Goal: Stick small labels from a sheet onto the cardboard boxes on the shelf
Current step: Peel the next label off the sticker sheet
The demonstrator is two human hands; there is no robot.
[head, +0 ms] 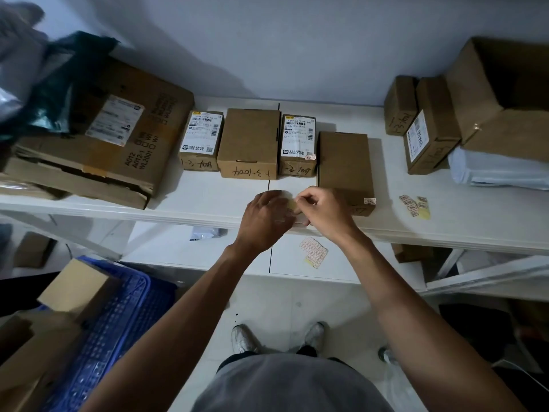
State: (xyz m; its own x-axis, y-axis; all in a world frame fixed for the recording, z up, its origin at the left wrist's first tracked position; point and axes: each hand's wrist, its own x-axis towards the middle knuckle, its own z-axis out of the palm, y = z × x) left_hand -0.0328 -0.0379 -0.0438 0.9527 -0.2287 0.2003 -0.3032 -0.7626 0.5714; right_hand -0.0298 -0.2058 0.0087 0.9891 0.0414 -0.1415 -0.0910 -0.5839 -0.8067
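Note:
My left hand (pixel 266 217) and my right hand (pixel 322 214) meet over the front edge of the white shelf (pixel 193 200), both pinching a small label sheet (pixel 292 208) that is mostly hidden by the fingers. Behind them stands a row of small cardboard boxes: one with a shipping label (pixel 200 141), a plain one marked 1-3-1004 (pixel 248 144), another with a shipping label and a small sticker (pixel 298 144), and a plain box (pixel 344 171) with a small sticker at its front corner, just right of my right hand.
Loose label scraps (pixel 414 206) lie on the shelf to the right. Another label sheet (pixel 314 252) lies on the lower shelf. A large worn carton (pixel 98 135) sits at the left, more boxes (pixel 427 126) at the right. A blue crate (pixel 118 316) stands on the floor.

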